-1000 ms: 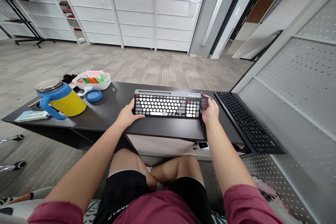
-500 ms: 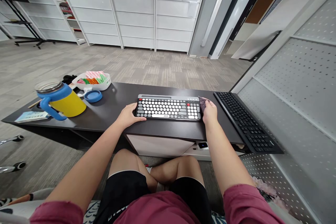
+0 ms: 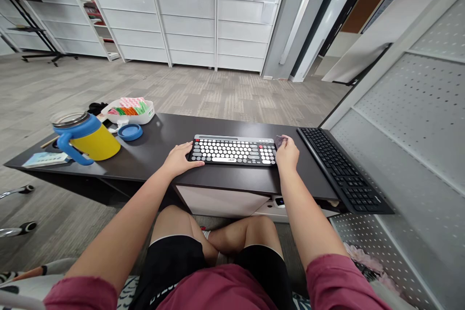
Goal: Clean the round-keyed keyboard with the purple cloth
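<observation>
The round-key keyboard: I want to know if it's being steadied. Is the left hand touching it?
Touching. The head view shows the left hand resting on the desk with its fingers lying against the keyboard's left end.

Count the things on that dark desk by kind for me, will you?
Keyboards: 2, the round-key keyboard under both hands and the black keyboard to its right
Mugs: 1, the yellow mug
Lids: 1, the blue lid
Trays: 1, the white tray
Booklets: 1, the pale booklet
Cloths: 1, the cloth in the right hand
Total: 7
</observation>
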The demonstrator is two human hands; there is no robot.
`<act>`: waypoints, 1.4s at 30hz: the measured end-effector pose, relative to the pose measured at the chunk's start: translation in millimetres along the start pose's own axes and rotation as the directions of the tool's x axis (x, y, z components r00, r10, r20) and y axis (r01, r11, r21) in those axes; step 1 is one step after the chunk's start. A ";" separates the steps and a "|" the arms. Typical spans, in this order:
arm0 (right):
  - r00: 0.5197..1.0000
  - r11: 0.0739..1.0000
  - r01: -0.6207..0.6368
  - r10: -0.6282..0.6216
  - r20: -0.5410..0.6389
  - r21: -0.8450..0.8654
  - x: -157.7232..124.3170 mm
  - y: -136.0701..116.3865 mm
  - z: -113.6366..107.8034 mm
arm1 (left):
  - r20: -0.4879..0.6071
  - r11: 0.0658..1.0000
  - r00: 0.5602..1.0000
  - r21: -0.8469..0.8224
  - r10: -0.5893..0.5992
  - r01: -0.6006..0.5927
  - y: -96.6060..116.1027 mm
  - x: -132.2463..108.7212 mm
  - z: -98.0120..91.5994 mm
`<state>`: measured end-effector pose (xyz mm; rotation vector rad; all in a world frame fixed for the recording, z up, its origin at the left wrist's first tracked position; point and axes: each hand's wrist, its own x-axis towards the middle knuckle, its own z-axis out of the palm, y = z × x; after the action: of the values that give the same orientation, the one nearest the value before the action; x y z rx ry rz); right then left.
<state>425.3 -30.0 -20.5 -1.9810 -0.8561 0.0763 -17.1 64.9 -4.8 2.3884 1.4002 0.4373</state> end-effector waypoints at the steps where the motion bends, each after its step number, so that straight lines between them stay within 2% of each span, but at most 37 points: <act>1: 0.999 1.000 -0.006 0.006 -0.050 0.006 -0.4 -0.5 -2.3 | -0.002 1.000 1.000 0.000 -0.003 0.003 -0.1 0.0 0.2; 3: 0.986 1.000 0.013 -0.008 -0.168 0.026 -0.3 0.1 -6.3 | -0.001 1.000 1.000 -0.001 -0.006 0.006 -0.3 0.1 0.5; 5: 0.977 0.998 0.066 -0.062 -0.204 0.017 -0.6 0.1 -7.4 | 0.005 1.000 1.000 -0.003 -0.008 0.008 -0.3 0.1 0.6; 6: 0.983 0.996 0.089 -0.090 -0.160 -0.012 -1.3 -0.8 -6.4 | 0.008 1.000 1.000 -0.005 -0.007 0.007 -0.1 0.1 0.4; 8: 0.991 0.985 0.132 -0.129 0.035 -0.111 -4.4 -5.0 -1.3 | 0.011 1.000 1.000 -0.011 -0.004 0.004 0.4 0.1 0.0; 11: 0.931 0.926 0.261 -0.167 0.325 -0.272 -11.3 -15.1 9.2 | 0.011 1.000 1.000 -0.018 -0.003 0.003 1.3 -0.2 -0.7; 14: 0.880 0.844 0.383 -0.209 0.426 -0.375 -16.5 -25.3 15.6 | 0.007 1.000 1.000 -0.028 -0.005 0.005 2.2 -0.6 -0.9; 20: 0.870 0.777 0.386 -0.128 0.476 -0.497 -17.8 -43.8 14.9 | -0.001 0.999 1.000 -0.040 -0.004 0.004 3.8 -0.8 -0.7; 25: 0.867 0.765 0.398 -0.133 0.480 -0.507 -29.0 -64.1 21.6 | -0.015 0.999 1.000 -0.045 -0.008 0.007 4.4 -0.7 -0.3; 30: 0.857 0.768 0.395 -0.110 0.504 -0.504 -52.6 -92.6 46.6 | 0.007 1.000 1.000 -0.029 -0.007 0.007 3.6 -0.2 0.4; 35: 0.828 0.772 0.438 -0.148 0.540 -0.461 -79.1 -126.6 78.5 | 0.001 1.000 1.000 -0.018 -0.014 0.014 2.5 0.0 1.7; 39: 0.768 0.764 0.516 -0.213 0.604 -0.387 -104.7 -158.5 104.5 | -0.016 1.000 1.000 -0.028 0.004 -0.005 2.1 -0.5 2.9; 42: 0.662 0.722 0.630 -0.308 0.684 -0.284 -124.1 -182.2 124.3 | -0.013 0.999 1.000 -0.037 0.022 -0.022 1.2 -0.5 3.5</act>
<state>186.8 44.9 19.1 -2.1412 -2.0004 0.1845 -14.9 63.5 -7.4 2.3776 1.3610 0.4808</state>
